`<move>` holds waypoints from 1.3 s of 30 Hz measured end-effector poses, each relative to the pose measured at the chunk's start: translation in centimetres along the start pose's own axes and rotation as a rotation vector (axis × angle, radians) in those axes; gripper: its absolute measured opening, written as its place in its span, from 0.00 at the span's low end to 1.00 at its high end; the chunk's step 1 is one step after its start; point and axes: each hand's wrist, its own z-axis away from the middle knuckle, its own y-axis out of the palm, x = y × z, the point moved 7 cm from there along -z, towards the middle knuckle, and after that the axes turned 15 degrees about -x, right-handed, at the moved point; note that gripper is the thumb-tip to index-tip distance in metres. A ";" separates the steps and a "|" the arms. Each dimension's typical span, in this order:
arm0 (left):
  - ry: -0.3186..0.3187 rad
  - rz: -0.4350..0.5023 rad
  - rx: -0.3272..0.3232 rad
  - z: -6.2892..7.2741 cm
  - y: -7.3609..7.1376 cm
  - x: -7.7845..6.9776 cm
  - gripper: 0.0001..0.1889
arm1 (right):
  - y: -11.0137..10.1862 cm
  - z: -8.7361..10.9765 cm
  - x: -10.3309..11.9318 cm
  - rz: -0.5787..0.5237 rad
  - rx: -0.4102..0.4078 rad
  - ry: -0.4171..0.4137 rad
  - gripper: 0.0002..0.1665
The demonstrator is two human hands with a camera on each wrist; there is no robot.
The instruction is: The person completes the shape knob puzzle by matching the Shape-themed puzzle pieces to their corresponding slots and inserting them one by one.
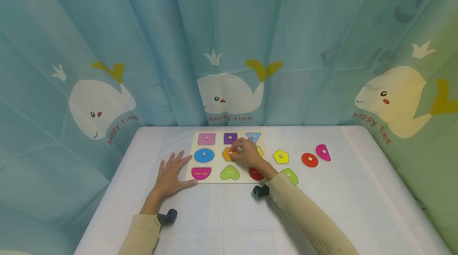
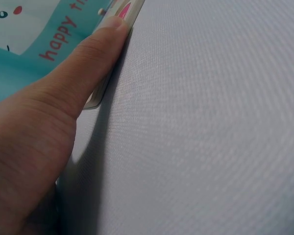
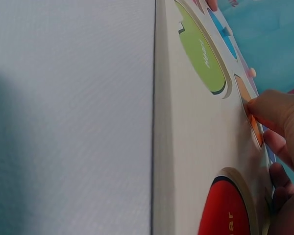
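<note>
Under right hand (image 1: 247, 153), orange piece (image 1: 226, 154)

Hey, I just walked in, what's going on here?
A person's right grip appears to pinch an orange hexagon on a shape puzzle board, while the left grip rests against the board's edge. The half-round slot, heart slot and red slot stand unfilled. Loose to the board's right lie a yellow pentagon, a red circle, a magenta half-round and a partly hidden green piece.
</note>
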 end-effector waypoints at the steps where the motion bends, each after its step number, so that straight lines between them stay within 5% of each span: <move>1: 0.000 0.001 0.000 0.0 0.0 0.0 0.52 | 0.0 0.0 0.0 0.000 -0.001 0.006 0.03; 10: 0.003 0.010 -0.016 0.1 -0.2 -0.2 0.51 | -0.1 0.1 0.2 0.008 0.006 -0.008 0.05; 20: 0.024 0.032 -0.027 0.1 -0.1 0.0 0.50 | -2.6 -0.3 0.4 -0.112 0.063 -0.033 0.30; 39: 0.036 0.033 -0.032 0.2 -0.4 -0.4 0.50 | -9.5 0.9 -2.3 -0.062 0.093 0.023 0.30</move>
